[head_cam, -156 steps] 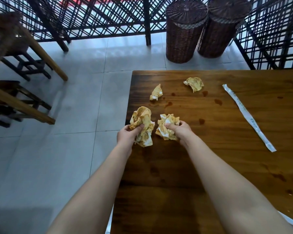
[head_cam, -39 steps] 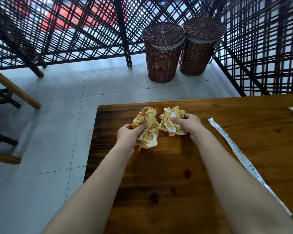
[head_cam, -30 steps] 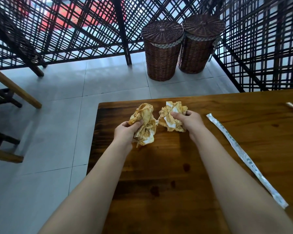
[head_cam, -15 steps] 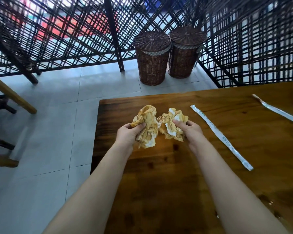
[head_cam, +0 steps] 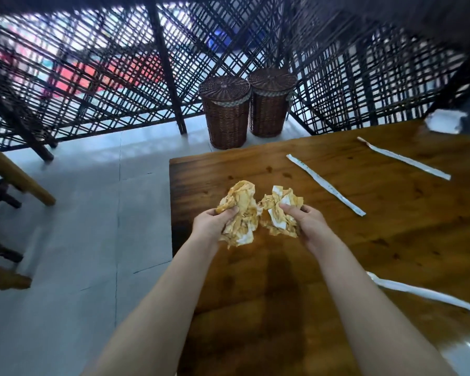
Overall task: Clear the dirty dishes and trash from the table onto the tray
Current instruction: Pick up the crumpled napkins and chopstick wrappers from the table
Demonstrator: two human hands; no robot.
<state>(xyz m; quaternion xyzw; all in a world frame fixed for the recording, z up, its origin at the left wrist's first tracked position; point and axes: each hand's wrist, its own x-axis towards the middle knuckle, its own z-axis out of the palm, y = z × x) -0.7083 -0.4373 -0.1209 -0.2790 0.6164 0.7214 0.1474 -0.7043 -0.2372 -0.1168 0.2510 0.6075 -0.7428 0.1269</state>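
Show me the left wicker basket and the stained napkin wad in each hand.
Left wicker basket (head_cam: 225,123): head view, woven side.
Left-hand napkin wad (head_cam: 246,213): head view, crumpled middle.
Right-hand napkin wad (head_cam: 285,196): head view, upper folds.

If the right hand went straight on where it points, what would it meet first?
Probably nothing on the table: the right hand, gripping its crumpled napkin, points over bare wood towards the wicker baskets; depth unclear.

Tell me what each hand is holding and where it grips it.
The left hand grips a stained, crumpled napkin wad by its left edge; the right hand pinches a second wad at its right side.
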